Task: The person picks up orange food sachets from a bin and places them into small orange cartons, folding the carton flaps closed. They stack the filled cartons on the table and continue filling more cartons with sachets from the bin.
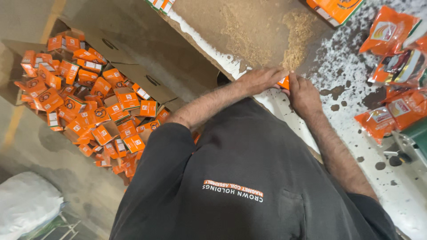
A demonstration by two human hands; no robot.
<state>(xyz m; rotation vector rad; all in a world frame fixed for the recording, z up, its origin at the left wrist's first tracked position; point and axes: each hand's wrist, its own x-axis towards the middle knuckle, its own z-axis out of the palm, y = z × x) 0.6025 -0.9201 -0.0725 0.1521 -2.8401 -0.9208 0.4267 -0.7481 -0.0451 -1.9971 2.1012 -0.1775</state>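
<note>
Small orange box (pixel 283 82): you hold it between both hands at the near edge of the worktable (pixel 356 129), just where the brown board (pixel 249 31) meets the speckled white surface. Your left hand (pixel 260 79) lies over it from the board side, fingers closed narrowly on its top; your right hand (pixel 302 93) pinches its other end, fingertips touching the left's. Most of the box is hidden, so its open or shut state cannot be told. Held this close to the edge, it stays directly under your eyes. Loose tan powder (pixel 296 35) is scattered on the board beyond your hands. Orange pouches (pixel 391 71) crowd the table's right edge, well apart. On the floor to your left, an open carton (pixel 133 58) spills a heap of like orange boxes (pixel 89 102); a white sack (pixel 26 204) lies nearer.
</note>
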